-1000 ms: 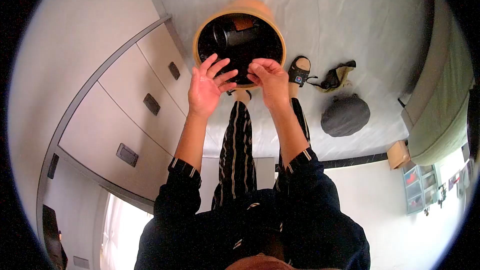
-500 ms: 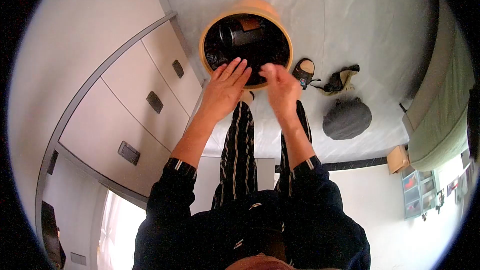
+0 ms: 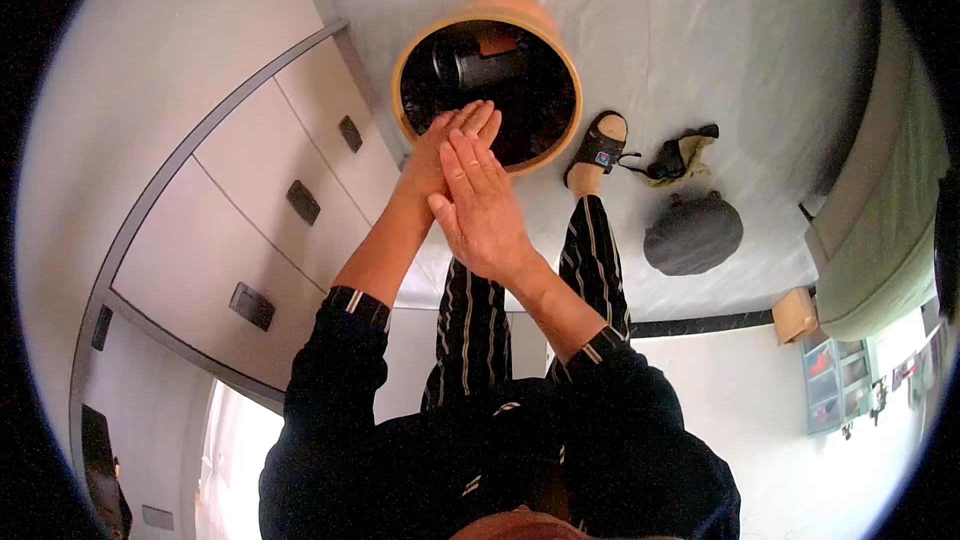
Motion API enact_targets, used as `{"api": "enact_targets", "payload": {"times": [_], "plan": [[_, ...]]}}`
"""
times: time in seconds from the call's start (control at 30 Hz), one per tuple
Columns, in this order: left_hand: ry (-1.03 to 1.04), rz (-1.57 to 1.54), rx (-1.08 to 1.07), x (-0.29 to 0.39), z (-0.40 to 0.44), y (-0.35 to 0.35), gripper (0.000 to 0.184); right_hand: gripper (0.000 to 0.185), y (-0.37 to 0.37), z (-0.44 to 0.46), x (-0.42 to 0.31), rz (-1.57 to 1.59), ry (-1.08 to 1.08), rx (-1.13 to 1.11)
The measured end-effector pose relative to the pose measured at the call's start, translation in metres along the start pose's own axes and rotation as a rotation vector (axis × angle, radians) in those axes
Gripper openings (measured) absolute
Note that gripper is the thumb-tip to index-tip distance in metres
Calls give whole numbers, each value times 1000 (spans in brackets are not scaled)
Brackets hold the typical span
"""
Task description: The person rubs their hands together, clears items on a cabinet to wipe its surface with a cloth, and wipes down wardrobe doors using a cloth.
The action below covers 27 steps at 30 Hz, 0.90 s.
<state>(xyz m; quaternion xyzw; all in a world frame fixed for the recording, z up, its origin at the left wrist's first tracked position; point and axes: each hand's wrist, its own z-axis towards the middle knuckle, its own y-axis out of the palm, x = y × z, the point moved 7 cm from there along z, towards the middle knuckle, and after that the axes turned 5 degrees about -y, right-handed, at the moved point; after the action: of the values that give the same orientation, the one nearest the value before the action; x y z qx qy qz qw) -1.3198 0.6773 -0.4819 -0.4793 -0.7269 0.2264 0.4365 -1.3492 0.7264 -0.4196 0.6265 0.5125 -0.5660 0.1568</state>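
My right hand [image 3: 483, 202] lies flat over the back of my left hand [image 3: 432, 155], its fingers stretched out and its thumb apart. The left hand's fingers are extended too, partly covered by the right. No object shows in either hand. Both are above the near rim of a round bin [image 3: 575, 120] with a tan rim and a black lining. Inside the bin lie a dark cylindrical item [image 3: 490, 68] and a brown piece [image 3: 497, 43].
White cabinets [image 3: 270, 180] with dark handles stand at the left. On the floor at the right are a dark round object [image 3: 693, 235] and a black and beige item [image 3: 682, 155]. A sandalled foot [image 3: 603, 145] is beside the bin. Farther right stand a small box [image 3: 795, 315] and drawers [image 3: 835, 385].
The right hand, earlier apart with bent fingers, has moved left onto the left hand and straightened. The left hand has turned from palm up to palm down.
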Motion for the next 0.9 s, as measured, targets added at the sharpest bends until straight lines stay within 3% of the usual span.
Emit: {"api": "enact_targets", "payload": {"times": [0.03,0.17,0.2,0.3,0.33,0.43,0.47,0.57,0.67,0.77,0.9], "plan": [[6,46,28,4,7,-11,45,47,-3,0,2,7,8,27],[-142,-24,-395,12,-7,0,45,46,-1,17,56,-34,81,-18],[-195,-179,-333,10,-6,-3,48,46,-5,18,48,-26,71,-31],[26,72,-104,10,4,-9,52,47,-2,-2,-6,89,-37,-62],[-22,-47,-10,16,4,-29,55,49,-3,-6,-20,12,-93,-23],[97,184,-101,14,9,2,54,53,4,1,16,-202,-83,-41],[-38,-182,-18,4,-1,11,51,54,6,10,38,-265,-56,-69],[-25,91,-316,23,-11,-8,46,56,7,23,83,188,198,-157],[-2,159,-179,28,-13,-22,52,63,16,14,96,1310,546,152],[0,113,-139,29,-16,-24,58,80,0,2,96,1900,481,387],[-35,-69,-145,36,-19,-26,61,86,5,-8,105,2048,462,462]]}}
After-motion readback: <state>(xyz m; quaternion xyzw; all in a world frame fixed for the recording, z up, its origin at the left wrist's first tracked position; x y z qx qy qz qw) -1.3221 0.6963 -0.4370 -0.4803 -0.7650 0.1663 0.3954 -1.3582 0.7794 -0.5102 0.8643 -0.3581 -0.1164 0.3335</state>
